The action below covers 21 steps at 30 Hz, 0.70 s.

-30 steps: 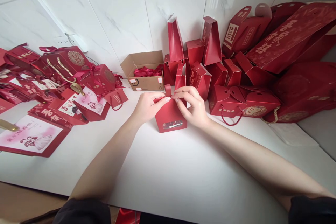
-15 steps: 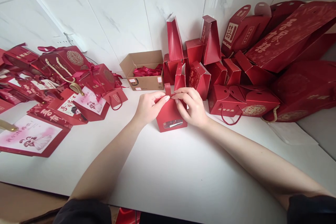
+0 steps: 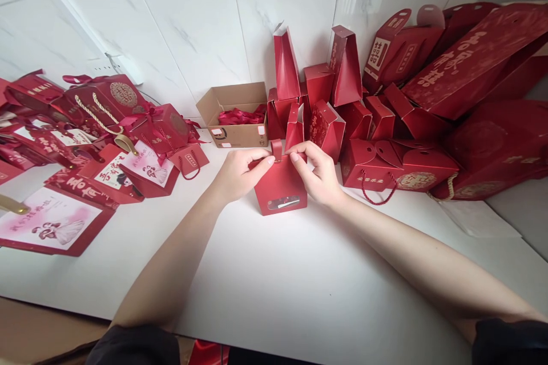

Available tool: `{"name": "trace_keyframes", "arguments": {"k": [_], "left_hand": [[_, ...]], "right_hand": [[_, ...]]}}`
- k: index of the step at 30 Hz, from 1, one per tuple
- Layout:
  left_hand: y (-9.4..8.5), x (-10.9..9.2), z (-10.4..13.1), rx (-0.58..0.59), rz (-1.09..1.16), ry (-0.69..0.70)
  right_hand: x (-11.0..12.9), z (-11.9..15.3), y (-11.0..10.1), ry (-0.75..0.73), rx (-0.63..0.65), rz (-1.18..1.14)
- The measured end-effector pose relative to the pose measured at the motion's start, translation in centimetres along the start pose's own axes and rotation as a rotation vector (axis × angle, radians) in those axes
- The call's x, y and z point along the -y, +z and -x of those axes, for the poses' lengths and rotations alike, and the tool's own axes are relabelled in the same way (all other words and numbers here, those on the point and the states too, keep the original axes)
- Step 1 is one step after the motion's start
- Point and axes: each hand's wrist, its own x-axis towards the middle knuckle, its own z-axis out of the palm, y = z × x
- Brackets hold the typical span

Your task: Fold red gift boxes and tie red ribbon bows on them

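Observation:
A red gift box [image 3: 281,182] stands upright on the white table, with a small oval window low on its front. At its top edge a red strap loop [image 3: 277,150] sticks up in the middle. My left hand [image 3: 242,174] pinches the top left corner, thumb on the front and fingers behind. The top right corner is pinched by my right hand [image 3: 317,174], its thumb likewise on the front. What the fingers do behind the box is hidden.
Behind the box, an open cardboard carton [image 3: 240,136] holds dark pink ribbons [image 3: 242,116]. Several red boxes, including a wide one with rope handles [image 3: 398,168], crowd the right side. More decorated boxes [image 3: 55,219] cover the left. A tiled wall [image 3: 184,23] closes the back.
My right hand has shifted from the strap at the middle of the top edge to the right corner. The strap loop now shows uncovered. My left hand stays nearly in place.

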Motion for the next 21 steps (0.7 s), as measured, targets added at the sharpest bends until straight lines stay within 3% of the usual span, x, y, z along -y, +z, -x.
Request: {"name": "trace_keyframes", "arguments": {"k": [5, 13, 21], "left_hand": [[0.4, 0.1, 0.1, -0.090, -0.044, 0.013], [0.8, 0.2, 0.1, -0.069, -0.128, 0.032], [1.3, 0.6, -0.1, -0.070, -0.139, 0.060]], "right_hand": [[0.2, 0.0, 0.0, -0.018, 0.028, 0.022], [0.2, -0.2, -0.2, -0.093, 0.104, 0.038], [0.2, -0.5, -0.4, -0.050, 0.147, 0.089]]}}
